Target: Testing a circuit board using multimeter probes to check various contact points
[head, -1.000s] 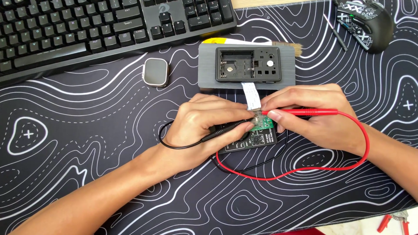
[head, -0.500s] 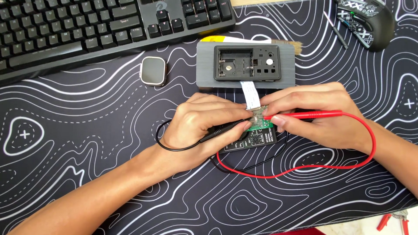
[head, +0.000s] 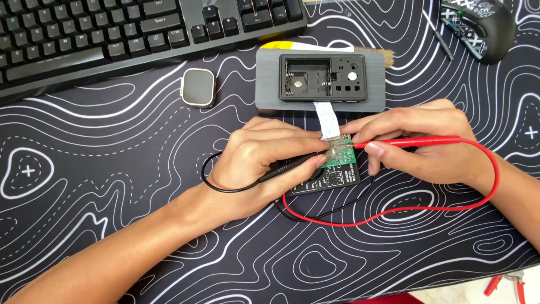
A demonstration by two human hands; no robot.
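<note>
My left hand (head: pixel 264 160) pinches a black test probe (head: pixel 292 165), its tip resting on a small green circuit board (head: pixel 340 157). My right hand (head: pixel 422 143) holds a red test probe (head: pixel 416 142) from the other side, tip on the same board. The board lies on a flat black meter (head: pixel 332 181). A white ribbon cable (head: pixel 326 119) runs from the board up to an opened grey device case (head: pixel 320 81). The red lead (head: pixel 489 186) and black lead (head: pixel 211 179) loop around my hands on the desk mat (head: pixel 112 169).
A black keyboard (head: pixel 112 34) lies along the top left. A small grey rounded square object (head: pixel 198 88) sits below it. A patterned mouse (head: pixel 478 25) is at the top right. Red-handled pliers (head: pixel 503 281) peek in at the bottom right corner.
Both hands and probes stay on the green board; the view has only shifted slightly.
</note>
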